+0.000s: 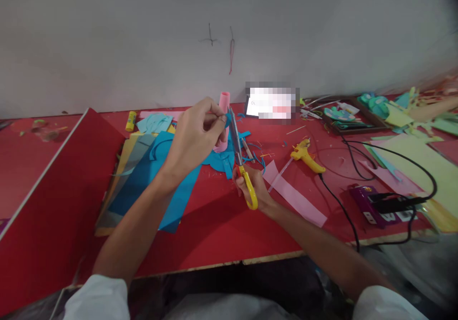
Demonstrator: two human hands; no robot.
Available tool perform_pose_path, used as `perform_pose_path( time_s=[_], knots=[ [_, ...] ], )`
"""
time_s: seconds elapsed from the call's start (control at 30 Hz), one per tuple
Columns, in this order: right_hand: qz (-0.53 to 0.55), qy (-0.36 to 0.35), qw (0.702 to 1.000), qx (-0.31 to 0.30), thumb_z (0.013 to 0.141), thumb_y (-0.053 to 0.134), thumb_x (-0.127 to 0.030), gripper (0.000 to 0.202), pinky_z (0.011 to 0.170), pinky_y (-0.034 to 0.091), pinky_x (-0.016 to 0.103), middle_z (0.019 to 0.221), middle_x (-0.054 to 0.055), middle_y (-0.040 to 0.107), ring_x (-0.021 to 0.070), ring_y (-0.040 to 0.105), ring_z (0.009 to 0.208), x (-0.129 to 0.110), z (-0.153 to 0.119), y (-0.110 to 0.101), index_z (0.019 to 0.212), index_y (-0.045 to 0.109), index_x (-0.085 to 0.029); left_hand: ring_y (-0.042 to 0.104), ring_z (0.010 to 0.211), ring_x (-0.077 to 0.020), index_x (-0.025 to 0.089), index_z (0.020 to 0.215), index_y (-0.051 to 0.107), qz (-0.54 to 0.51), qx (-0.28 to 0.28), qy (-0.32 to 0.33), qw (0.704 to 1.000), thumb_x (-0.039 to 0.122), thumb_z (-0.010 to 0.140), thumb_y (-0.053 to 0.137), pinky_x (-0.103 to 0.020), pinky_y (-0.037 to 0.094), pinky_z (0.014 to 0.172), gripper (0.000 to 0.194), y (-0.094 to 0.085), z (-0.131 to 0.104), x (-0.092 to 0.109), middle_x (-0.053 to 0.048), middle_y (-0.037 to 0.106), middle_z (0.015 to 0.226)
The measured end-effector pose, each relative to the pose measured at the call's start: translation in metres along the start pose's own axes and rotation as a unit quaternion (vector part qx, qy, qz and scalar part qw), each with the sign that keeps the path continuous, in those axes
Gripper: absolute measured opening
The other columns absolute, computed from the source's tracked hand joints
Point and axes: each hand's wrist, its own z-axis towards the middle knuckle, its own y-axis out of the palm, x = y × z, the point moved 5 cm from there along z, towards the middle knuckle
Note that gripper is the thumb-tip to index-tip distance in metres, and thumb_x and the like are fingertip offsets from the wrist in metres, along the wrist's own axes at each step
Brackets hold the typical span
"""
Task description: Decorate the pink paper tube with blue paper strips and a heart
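Note:
My left hand (pixel 198 131) is raised over the table, thumb and fingers pinching a small piece of blue paper (pixel 228 119). In my right hand (pixel 255 186) is a pair of scissors (pixel 240 160) with a yellow and red handle, blades pointing up beside the blue piece. Whether the blades touch the paper I cannot tell. A pink paper tube (pixel 224 101) stands behind my left fingers, its middle partly hidden. Blue paper cut-outs (pixel 225 162) and thin blue scraps lie beneath my hands. Larger blue sheets (pixel 179 210) lie under my left forearm.
A yellow glue gun (pixel 307 156) with a black cord lies to the right, near a pink paper strip (pixel 300 201) and a purple box (pixel 372 205). A red board (pixel 60 201) stands at left. A glue stick (pixel 131 120) and lit screen (pixel 268 103) are near the wall.

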Motion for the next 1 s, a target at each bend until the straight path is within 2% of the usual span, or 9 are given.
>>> perform_pose_path(
  time_s=[0.33,0.5,0.7,1.0],
  knots=[
    [-0.012,0.019,1.0,0.002,0.085,0.046,-0.099,0.075,0.048,0.032,0.029,0.061,-0.003,0.048,0.0129,0.043,0.053,-0.002,0.001,-0.002,0.076,0.05,-0.025,0.062,0.056,-0.0122,0.024,0.088,0.059,0.0,-0.002,0.01,1.0,0.027,0.099,0.07,-0.027,0.049,0.054,0.015,-0.001,0.001,-0.002,0.004,0.065,0.065],
    [-0.004,0.023,1.0,0.002,0.083,0.055,-0.097,0.072,0.047,0.032,0.029,0.059,-0.003,0.047,0.0129,0.042,0.052,-0.004,0.002,-0.003,0.075,0.049,-0.025,0.062,0.061,-0.012,0.024,0.092,0.061,0.01,0.004,0.024,1.0,0.026,0.098,0.071,-0.027,0.05,0.059,0.011,-0.004,0.003,-0.004,0.003,0.066,0.071],
    [-0.001,0.024,1.0,0.005,0.083,0.059,-0.094,0.071,0.047,0.031,0.028,0.06,-0.003,0.049,0.0127,0.043,0.053,-0.007,0.002,-0.004,0.074,0.051,-0.025,0.064,0.074,-0.014,0.025,0.094,0.064,0.037,0.026,0.047,0.998,0.024,0.096,0.072,-0.028,0.051,0.066,0.008,-0.01,0.006,-0.004,0.0,0.068,0.082],
    [-0.003,0.033,0.999,0.0,0.083,0.055,-0.097,0.073,0.046,0.03,0.028,0.057,-0.004,0.047,0.0118,0.041,0.05,-0.002,0.001,-0.004,0.074,0.049,-0.025,0.067,0.08,-0.016,0.026,0.096,0.065,0.04,0.046,0.051,0.997,0.03,0.095,0.078,-0.029,0.049,0.068,0.014,-0.016,0.007,-0.001,0.0,0.068,0.086]
  ],
)
